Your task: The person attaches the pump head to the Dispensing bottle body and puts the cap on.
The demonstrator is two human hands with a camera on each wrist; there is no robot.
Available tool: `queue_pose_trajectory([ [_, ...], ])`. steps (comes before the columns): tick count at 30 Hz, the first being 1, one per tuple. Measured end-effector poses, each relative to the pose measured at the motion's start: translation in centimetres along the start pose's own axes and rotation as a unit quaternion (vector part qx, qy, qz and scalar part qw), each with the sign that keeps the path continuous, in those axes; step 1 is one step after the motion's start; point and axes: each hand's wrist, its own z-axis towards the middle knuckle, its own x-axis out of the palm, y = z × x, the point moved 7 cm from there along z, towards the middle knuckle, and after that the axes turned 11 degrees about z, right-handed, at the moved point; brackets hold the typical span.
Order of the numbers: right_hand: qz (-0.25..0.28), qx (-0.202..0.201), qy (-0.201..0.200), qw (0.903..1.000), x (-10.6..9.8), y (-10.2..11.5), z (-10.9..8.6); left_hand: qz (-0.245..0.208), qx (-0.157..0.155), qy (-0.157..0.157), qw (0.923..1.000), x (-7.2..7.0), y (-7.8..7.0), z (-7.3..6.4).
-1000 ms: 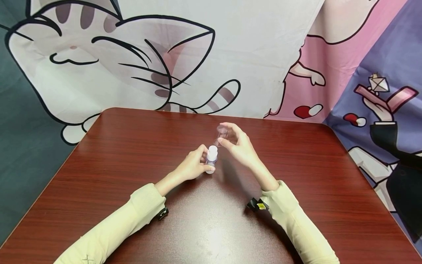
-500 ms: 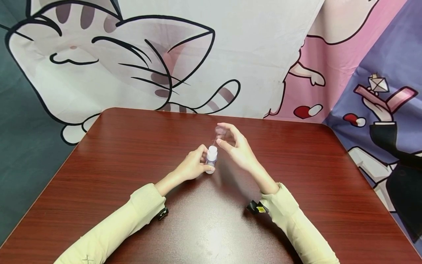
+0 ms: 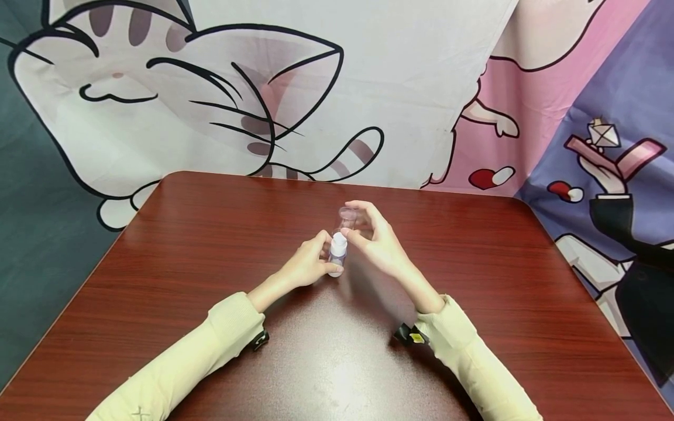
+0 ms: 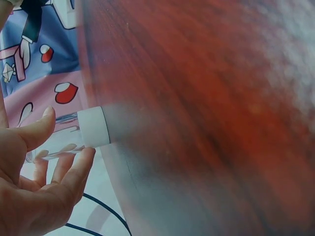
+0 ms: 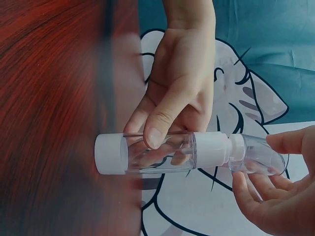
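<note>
A small clear bottle with a white base and white top stands upright, its base at the tabletop. My left hand grips its body, thumb on the near side and fingers behind. Just above, my right hand pinches a clear cap between thumb and fingers. In the right wrist view the cap's mouth overlaps the white nozzle, slightly tilted; whether they touch I cannot tell. The left wrist view shows the left hand around the bottle's clear body, beside the white base.
The reddish-brown wooden table spreads around both hands, with a bright glare near its front. Behind it hangs a cartoon-cat cloth. Black bands with small devices sit at both sleeve cuffs.
My right hand has brought the clear cap slightly left and down, closer to the bottle's white top. The left hand and the bottle have stayed in place.
</note>
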Motion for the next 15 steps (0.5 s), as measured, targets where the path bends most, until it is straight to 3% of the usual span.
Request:
queue_pose_trajectory([
  [15, -0.011, 0.011, 0.012, 0.9998, 0.46, -0.85, -0.44, -0.001, 0.006, -0.001, 1.0000, -0.06, -0.15, -0.13],
])
